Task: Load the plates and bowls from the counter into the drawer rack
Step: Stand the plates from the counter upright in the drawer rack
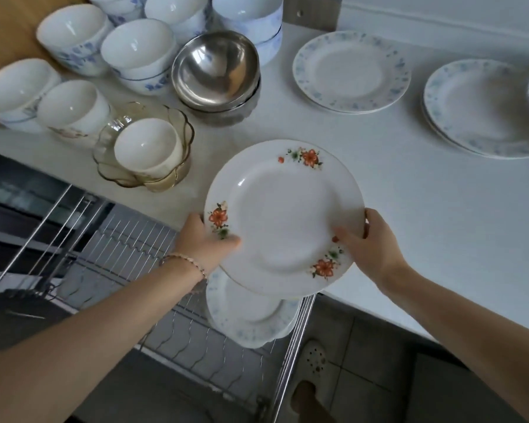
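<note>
I hold a white plate with orange flowers (284, 218) over the front edge of the white worktop (425, 209), my left hand (206, 242) clamped on its left rim with the thumb on top, my right hand (370, 242) clamped on its right rim. The plate overhangs the worktop edge and sits above the wire drawer rack (171, 331), pulled out below. In the rack, directly under the held plate, blue-patterned plates (248, 322) stand against the rack's right rail; the slots to their left are free. Behind the plate, bare worktop runs clear to two stacks of blue-rimmed plates (351, 71) at the back right. To the left crowd white bowls (138, 47), a steel bowl (216, 68) and an amber glass bowl (144, 148) with a white bowl inside, just beside the plate's far-left rim.
</note>
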Demonstrator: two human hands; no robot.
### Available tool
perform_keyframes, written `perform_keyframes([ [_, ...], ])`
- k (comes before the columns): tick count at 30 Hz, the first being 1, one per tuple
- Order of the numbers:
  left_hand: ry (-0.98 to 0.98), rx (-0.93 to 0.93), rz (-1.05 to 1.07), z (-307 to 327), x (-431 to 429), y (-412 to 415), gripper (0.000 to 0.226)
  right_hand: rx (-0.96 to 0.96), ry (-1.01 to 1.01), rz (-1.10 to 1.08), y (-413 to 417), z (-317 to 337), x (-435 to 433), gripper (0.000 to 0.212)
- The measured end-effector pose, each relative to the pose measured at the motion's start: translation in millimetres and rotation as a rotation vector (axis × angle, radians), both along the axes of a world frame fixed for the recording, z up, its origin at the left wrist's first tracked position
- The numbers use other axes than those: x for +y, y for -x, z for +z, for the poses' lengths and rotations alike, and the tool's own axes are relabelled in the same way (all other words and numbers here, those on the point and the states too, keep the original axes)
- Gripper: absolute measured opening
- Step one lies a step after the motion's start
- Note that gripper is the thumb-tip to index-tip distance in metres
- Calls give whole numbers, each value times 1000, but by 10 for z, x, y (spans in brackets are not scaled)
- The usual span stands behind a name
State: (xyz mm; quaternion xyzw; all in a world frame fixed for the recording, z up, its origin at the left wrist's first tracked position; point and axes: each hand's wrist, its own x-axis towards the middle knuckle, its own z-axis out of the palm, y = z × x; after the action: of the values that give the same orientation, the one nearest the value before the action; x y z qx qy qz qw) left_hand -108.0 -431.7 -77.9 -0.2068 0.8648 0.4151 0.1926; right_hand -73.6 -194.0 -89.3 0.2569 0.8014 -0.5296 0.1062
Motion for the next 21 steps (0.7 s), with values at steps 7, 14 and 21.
perform_keyframes([
  [7, 98, -175, -171, 31, -1050, -808, 37, 67, -25, 122, -802, 134, -1011, 29],
  [14, 240, -356, -220, -357, -2003, -1164, 31, -109, -3, 73, -1444, -283, -2002, 33],
  [21, 293, -500, -327, -1182, -1807, -910, 42, -425, 49, -183, -1588, -1170, -2113, 39],
])
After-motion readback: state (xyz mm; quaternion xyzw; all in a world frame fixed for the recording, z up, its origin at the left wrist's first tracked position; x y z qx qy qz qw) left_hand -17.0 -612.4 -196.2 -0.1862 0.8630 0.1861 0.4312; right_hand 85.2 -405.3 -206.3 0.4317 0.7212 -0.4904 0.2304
